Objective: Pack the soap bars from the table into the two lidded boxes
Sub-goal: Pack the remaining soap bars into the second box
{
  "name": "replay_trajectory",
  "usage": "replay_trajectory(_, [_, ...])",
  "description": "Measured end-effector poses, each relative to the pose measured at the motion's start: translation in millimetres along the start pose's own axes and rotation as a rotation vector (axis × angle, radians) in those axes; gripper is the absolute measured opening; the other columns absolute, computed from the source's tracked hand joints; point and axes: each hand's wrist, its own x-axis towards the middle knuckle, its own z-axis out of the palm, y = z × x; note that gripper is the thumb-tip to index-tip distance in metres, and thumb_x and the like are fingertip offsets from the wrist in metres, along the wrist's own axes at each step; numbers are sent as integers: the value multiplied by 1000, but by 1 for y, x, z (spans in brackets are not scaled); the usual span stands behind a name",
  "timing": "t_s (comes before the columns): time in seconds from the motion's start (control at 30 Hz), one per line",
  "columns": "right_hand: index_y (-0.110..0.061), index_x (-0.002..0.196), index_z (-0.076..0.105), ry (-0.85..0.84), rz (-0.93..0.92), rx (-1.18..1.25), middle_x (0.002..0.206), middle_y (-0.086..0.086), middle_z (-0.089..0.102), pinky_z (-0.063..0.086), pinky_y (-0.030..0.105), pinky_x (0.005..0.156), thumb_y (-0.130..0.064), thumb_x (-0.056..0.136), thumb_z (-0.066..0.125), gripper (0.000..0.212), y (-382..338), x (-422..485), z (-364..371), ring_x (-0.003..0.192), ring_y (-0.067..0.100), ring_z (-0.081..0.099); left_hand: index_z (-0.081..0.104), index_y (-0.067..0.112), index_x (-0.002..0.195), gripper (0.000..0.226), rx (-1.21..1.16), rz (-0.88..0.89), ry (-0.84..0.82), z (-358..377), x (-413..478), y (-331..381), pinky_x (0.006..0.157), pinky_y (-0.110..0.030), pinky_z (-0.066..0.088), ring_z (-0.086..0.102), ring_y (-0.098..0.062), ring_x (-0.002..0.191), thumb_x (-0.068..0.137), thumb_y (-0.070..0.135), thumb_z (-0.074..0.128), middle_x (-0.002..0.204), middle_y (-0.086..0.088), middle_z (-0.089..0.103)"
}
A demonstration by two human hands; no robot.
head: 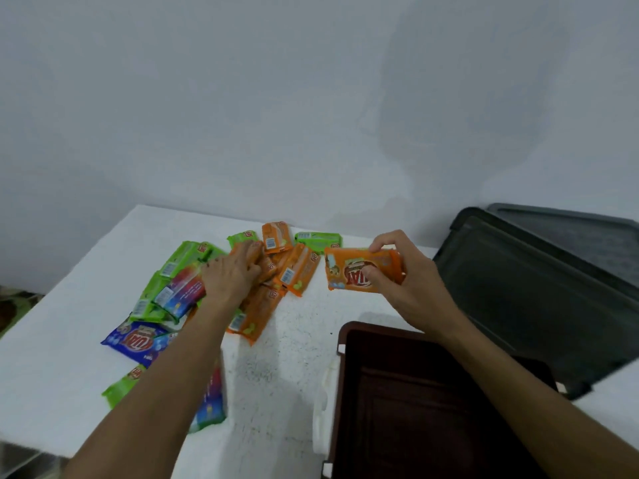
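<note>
Several wrapped soap bars lie in a pile on the white table [294, 357]: orange ones [297, 269] in the middle, green ones [181, 259] at the left and back, blue ones [133, 340] nearer me. My left hand [233, 273] reaches into the orange bars with its fingers curled on one of them. My right hand [406, 283] holds an orange soap bar [349, 271] above the table, pinched between thumb and fingers. A dark brown box [415, 392] stands open below that hand. A dark grey box [529, 299] stands open at the right.
The grey box's lid [584, 236] leans up behind it against the pale wall. White clips [325, 402] sit on the brown box's left side. The table's left edge drops to a floor with a green patch [14, 305].
</note>
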Motion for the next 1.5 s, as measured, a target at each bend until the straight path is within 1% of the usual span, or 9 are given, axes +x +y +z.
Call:
replay_trajectory(0.17, [-18, 88, 45, 23, 35, 47, 84, 14, 67, 57, 32, 52, -14, 89, 67, 22, 2, -22, -20, 79, 20, 73, 20, 48, 144, 68, -486, 68, 57, -18, -34, 14, 70, -41, 46, 58, -36, 84, 88, 49, 59, 93, -20, 56])
replay_trajectory(0.33, [-36, 119, 45, -92, 128, 112, 102, 3, 58, 61, 32, 61, -4, 86, 65, 50, -5, -48, -39, 85, 21, 71, 1, 53, 148, 98, -766, 158, 175, -58, -86, 53, 69, -32, 41, 49, -23, 79, 79, 35, 69, 101, -12, 46])
replay_trajectory(0.43, [-41, 125, 42, -102, 104, 102, 108, -5, 56, 62, 32, 67, 0, 83, 65, 63, -6, -67, -49, 89, 17, 66, 14, 51, 146, 97, -934, 267, 184, -66, -109, 70, 77, -30, 52, 58, -18, 96, 74, 22, 74, 112, -4, 50])
replay_trajectory(0.57, [-26, 112, 49, 12, 108, 185, 102, -7, 62, 58, 28, 60, 1, 81, 68, 45, 0, -93, -56, 88, 17, 69, 29, 42, 130, 83, -1215, 331, 87, -72, -144, 91, 90, -34, 56, 67, -14, 100, 74, 1, 75, 109, 10, 60])
replay_trajectory(0.77, [-14, 85, 49, 106, 119, 94, 77, -7, 60, 53, 23, 57, -5, 87, 66, 19, 12, -126, -57, 67, 4, 62, 35, 40, 116, 73, -1366, 375, 48, -69, -186, 95, 95, -36, 52, 66, -21, 104, 72, 9, 83, 112, 6, 62])
replay_trajectory(0.87, [-20, 94, 56, 57, 226, 164, 79, 7, 64, 58, 37, 53, -4, 88, 64, 19, 20, -140, -46, 54, 21, 66, 38, 31, 113, 67, -1442, 331, 3, -64, -198, 92, 94, -40, 51, 64, -24, 106, 66, 24, 85, 114, 2, 61])
replay_trajectory(1.17, [-36, 97, 64, -154, 417, 119, 99, -5, 72, 58, 37, 82, -16, 84, 60, 24, 62, -148, -4, 87, 12, 70, 39, 22, 111, 66, -1438, 250, -100, -45, -216, 93, 86, -29, 54, 65, -23, 104, 65, 22, 87, 116, -14, 55])
replay_trajectory(1.3, [-22, 114, 62, -244, 489, 157, 107, 5, 72, 58, 38, 87, -2, 90, 60, 32, 77, -144, 9, 91, 18, 72, 39, 26, 108, 62, -1466, 219, -116, -44, -220, 97, 79, -22, 54, 64, -14, 101, 69, 3, 82, 113, -9, 57])
replay_trajectory(1.5, [-28, 128, 58, -347, 358, -327, 120, 1, 66, 51, 25, 93, -20, 94, 60, 35, 92, -141, 12, 106, 14, 63, 38, 18, 108, 60, -1432, 227, -138, -46, -220, 94, 75, -17, 53, 65, -7, 97, 72, -6, 78, 109, 0, 58])
